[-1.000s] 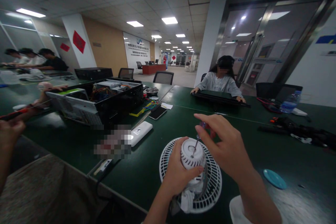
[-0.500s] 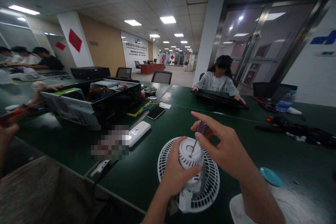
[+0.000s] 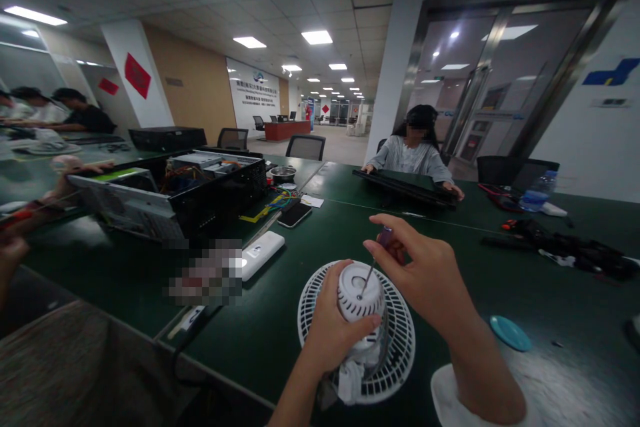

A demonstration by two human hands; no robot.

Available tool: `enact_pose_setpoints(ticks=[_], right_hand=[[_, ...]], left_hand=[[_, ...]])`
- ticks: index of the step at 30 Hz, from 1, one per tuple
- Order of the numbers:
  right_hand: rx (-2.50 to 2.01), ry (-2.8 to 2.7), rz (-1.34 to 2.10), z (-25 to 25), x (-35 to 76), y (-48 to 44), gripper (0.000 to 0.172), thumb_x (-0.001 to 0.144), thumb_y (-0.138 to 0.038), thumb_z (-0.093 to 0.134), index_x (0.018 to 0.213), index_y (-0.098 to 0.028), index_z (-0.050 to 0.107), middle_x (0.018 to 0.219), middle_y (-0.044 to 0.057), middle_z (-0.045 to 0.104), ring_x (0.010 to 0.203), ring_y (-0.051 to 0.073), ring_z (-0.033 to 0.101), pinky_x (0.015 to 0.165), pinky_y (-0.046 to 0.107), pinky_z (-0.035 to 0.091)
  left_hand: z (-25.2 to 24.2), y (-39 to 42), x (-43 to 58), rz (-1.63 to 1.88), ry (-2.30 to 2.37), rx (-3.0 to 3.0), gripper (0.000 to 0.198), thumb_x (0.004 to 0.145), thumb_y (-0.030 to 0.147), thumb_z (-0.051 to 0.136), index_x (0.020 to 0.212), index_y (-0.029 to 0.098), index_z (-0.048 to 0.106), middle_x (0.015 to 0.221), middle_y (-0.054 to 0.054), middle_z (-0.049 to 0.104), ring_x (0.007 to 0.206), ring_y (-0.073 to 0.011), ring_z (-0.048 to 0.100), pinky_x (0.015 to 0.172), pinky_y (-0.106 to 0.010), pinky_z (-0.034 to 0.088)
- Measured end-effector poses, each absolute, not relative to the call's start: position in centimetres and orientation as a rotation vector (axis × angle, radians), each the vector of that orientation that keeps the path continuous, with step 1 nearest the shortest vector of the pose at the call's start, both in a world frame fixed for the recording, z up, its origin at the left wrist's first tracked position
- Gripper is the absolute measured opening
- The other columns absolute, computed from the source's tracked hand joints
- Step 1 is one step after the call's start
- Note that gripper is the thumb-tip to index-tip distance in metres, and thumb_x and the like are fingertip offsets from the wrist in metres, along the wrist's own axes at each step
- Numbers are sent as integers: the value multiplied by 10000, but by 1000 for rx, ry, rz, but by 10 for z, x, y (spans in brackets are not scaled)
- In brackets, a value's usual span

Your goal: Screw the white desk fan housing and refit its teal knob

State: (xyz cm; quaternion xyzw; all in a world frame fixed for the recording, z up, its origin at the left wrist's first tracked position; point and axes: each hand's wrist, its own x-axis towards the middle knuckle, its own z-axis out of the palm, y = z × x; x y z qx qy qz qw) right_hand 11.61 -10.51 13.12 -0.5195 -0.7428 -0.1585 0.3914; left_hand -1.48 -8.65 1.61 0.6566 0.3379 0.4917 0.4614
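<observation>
A white fan [image 3: 357, 283] lies with its round grille [image 3: 404, 347] down on the green table and its motor housing upward. My left hand [image 3: 334, 320] is wrapped around the housing, thumb on the near side and fingers on the far left. In my right hand [image 3: 417, 267] is a screwdriver [image 3: 385, 236] with a purple handle, pinched between thumb and fingers. Its thin shaft slants down to the left, and the tip meets a screw hole in the top of the housing. The screw itself is too small to make out.
Left of the fan lie a white box-shaped device [image 3: 263, 255] and a phone [image 3: 295, 215]. An opened computer case [image 3: 215, 193] stands farther left, near another person's hands. A teal disc [image 3: 510, 333] is at right. Across the table, a person holds a black panel [image 3: 405, 188].
My right hand's fingers have shifted around the screwdriver handle, covering more of it. The tip stays at the same spot on the housing, and my left hand keeps its hold.
</observation>
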Motion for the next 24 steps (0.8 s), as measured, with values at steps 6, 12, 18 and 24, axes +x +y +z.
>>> enact_pose_setpoints(ticks=[6, 12, 18, 24], right_hand=[[-1325, -1867, -429, 131, 117, -106, 278, 874, -313, 465, 1056, -142, 587, 686, 25, 666, 544, 137, 610, 500, 236, 433], [-1304, -1868, -425, 131, 116, -105, 282, 873, -306, 469, 1058, -131, 591, 674, 25, 660, 557, 142, 617, 497, 238, 442], [-1250, -1911, -365, 130, 118, -107, 286, 874, -273, 476, 1103, -131, 573, 726, 32, 672, 622, 147, 634, 543, 241, 478], [-1178, -2089, -136, 132, 123, -112, 392, 881, -211, 446, 1271, -170, 449, 924, 56, 680, 780, 150, 644, 670, 265, 516]], left_hand=[[18, -86, -15, 1198, 842, 1598, 683, 617, 203, 721, 1231, 218, 421, 1249, -75, 495, 1167, -282, 456, 1033, -434, 314], [21, -87, -15, 1201, 847, 1590, 681, 604, 180, 718, 1221, 216, 432, 1249, -75, 498, 1169, -286, 457, 1034, -437, 317], [20, -88, -13, 1198, 826, 1578, 678, 605, 179, 714, 1217, 206, 423, 1258, -83, 486, 1183, -289, 447, 1044, -446, 304], [19, -87, -14, 1220, 795, 1593, 661, 631, 211, 719, 1223, 215, 424, 1240, -73, 502, 1158, -278, 469, 1027, -436, 328]])
